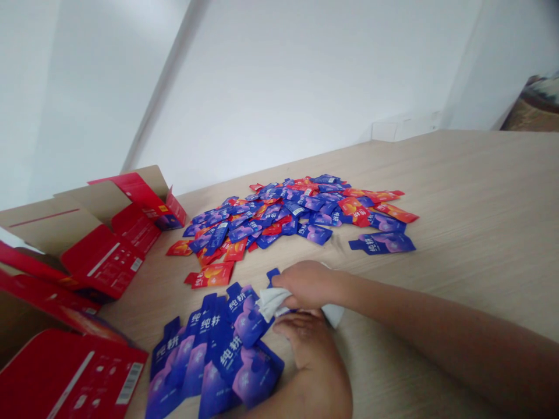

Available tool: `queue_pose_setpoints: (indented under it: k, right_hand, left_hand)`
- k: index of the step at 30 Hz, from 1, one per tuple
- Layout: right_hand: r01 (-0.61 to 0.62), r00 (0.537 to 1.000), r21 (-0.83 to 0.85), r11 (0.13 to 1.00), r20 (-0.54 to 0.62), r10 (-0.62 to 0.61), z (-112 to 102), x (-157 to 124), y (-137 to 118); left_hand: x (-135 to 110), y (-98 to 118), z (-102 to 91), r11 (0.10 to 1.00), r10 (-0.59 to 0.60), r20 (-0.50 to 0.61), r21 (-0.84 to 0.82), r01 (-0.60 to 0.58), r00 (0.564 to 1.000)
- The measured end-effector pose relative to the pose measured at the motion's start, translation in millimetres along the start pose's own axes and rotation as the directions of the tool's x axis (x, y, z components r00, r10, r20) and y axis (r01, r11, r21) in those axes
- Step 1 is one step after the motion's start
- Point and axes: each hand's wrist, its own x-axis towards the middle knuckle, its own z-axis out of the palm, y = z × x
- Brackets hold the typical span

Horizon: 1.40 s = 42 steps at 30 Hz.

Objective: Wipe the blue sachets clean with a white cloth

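Gripping white cloth [271, 302], R hand [308, 284] sat well off bench's [458, 221] far edge; couldn't tell L hand's [303, 334] grip. Risk: cloth snagging adj. blue pouches [213, 349], skewing them.

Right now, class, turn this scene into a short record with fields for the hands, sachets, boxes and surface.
Right hand: gripping a white cloth or tissue
Left hand: close below the right; grip unclear
Near sachets: blue-purple, overlapping
Heap: mixed blue-purple and red-orange sachets
Boxes: red, flaps open, picture left
Surface: pale wood-look table
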Motion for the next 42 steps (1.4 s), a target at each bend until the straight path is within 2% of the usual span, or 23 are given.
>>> queue_pose_setpoints:
  k: [6, 9, 14, 18, 21, 25, 27, 29, 33, 37, 39, 42]
  right_hand:
    - [-0.126, 0.991, -0.036, 0.991, -0.046, 0.124, -0.1, 2.0, 29.1]
    - [-0.166, 0.985, -0.056, 0.985, -0.053, 0.163, -6.0, 0.4, 34.2]
    - [-0.057, 0.995, -0.04, 0.998, -0.078, 0.054, -12.2, -2.4, 12.9]
    - [0.03, 1.0, -0.017, 0.999, -0.009, -0.03, -10.3, -3.0, 1.8]
    - [0.021, 0.999, -0.007, 1.0, 0.034, -0.021, -6.0, -1.7, 6.9]
    - [-0.052, 0.998, -0.032, 0.998, -0.019, 0.052, -3.7, 0.0, 20.3]
    - [-0.096, 0.995, -0.055, 0.994, -0.034, 0.094, -5.6, -0.2, 23.6]
    - [-0.109, 0.993, -0.072, 0.991, -0.052, 0.105, -9.0, -1.1, 21.9]
    - [-0.028, 0.994, -0.057, 0.998, -0.103, 0.022, -13.6, -3.3, 7.5]
    - [0.074, 0.997, -0.029, 0.997, -0.035, -0.075, -7.5, -2.5, -1.1]
    - [0.065, 0.998, -0.017, 0.998, -0.005, -0.065, -2.1, -1.1, 1.9]
    - [0.002, 1.0, -0.012, 1.0, -0.028, -0.002, 3.2, 1.1, 12.2]
  left_hand:
    - [-2.3, -0.9, 0.4, 0.998, -0.004, -0.024, 0.059, 0.006, 1.0]
    - [-2.5, -2.1, 0.0, 0.998, 0.001, -0.022, 0.065, 0.001, 1.0]
    - [-1.2, -2.1, -0.5, 0.999, 0.01, -0.015, 0.037, -0.009, 1.0]
    - [0.3, 0.0, -0.2, 0.999, -0.009, -0.002, 0.037, 0.009, 1.0]
    - [0.3, 0.6, 0.5, 0.998, -0.014, -0.013, 0.055, 0.014, 1.0]
    - [-1.4, -0.7, 0.7, 0.998, 0.005, -0.007, 0.057, -0.005, 1.0]
    - [-2.2, -1.9, 0.0, 1.0, 0.01, -0.011, 0.027, -0.01, 1.0]
    - [-2.4, -3.4, -1.5, 0.997, -0.007, -0.018, -0.072, 0.005, 1.0]
    - [-0.8, -5.7, -4.5, 0.963, -0.063, 0.0, -0.264, 0.061, 0.998]
    - [0.3, -5.5, -5.0, 0.949, -0.07, 0.011, -0.308, 0.07, 0.997]
    - [0.1, -5.1, -4.9, 0.941, -0.074, 0.014, -0.33, 0.074, 0.997]
    - [-0.5, -5.1, -5.3, 0.93, -0.08, 0.013, -0.359, 0.079, 0.997]
